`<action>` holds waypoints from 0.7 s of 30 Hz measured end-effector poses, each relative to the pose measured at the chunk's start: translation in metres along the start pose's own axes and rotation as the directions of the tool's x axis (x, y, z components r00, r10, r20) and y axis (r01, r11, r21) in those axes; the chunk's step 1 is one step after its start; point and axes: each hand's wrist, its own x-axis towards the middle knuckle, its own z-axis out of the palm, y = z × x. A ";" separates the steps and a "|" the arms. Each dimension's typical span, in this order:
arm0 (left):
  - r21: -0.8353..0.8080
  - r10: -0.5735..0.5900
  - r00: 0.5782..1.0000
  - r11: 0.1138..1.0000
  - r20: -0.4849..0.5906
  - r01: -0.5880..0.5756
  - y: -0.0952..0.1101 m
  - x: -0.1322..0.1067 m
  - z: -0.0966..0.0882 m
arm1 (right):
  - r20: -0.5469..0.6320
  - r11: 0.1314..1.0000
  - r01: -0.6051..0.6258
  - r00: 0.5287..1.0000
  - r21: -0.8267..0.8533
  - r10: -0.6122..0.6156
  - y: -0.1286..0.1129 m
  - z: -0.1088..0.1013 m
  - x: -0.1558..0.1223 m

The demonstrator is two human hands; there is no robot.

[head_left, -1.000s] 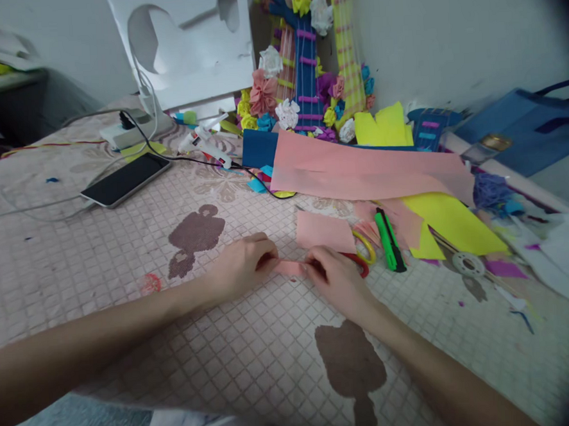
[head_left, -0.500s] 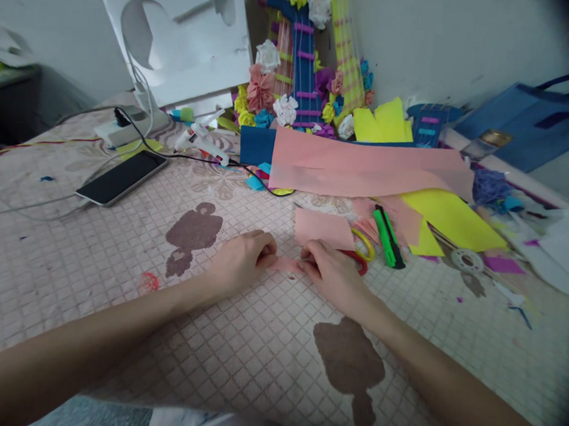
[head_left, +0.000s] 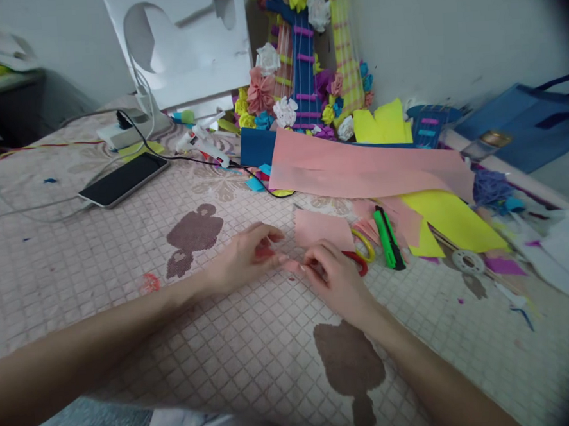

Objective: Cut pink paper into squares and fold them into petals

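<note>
Between my hands is a small pink piece of paper [head_left: 292,265], low over the patterned tablecloth. My right hand [head_left: 337,279] pinches its right end between thumb and bent fingers. My left hand [head_left: 246,257] has its fingers parted from the thumb, and the thumb tip is at the paper's left end. Just beyond the right hand lies a pink paper rectangle [head_left: 324,228]. Scissors with red and yellow handles [head_left: 364,250] lie partly under that rectangle, their blades hidden. A green utility knife [head_left: 387,237] rests to their right.
A long pink sheet [head_left: 358,163] and yellow paper [head_left: 453,219] lie behind. A white glue gun [head_left: 203,144] and a phone [head_left: 123,179] with cables are at the back left. Paper-flower guitars [head_left: 304,64] lean on the wall. A tape ring [head_left: 467,261] is at right.
My left fingers have lifted and spread away from the thumb, loosening on the small pink paper. The right hand still pinches it and has barely moved.
</note>
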 end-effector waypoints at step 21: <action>-0.391 -0.243 0.970 0.893 -0.001 0.224 0.014 -0.005 -0.002 | 0.138 0.829 -0.245 0.969 0.502 0.203 -0.008 0.007 0.000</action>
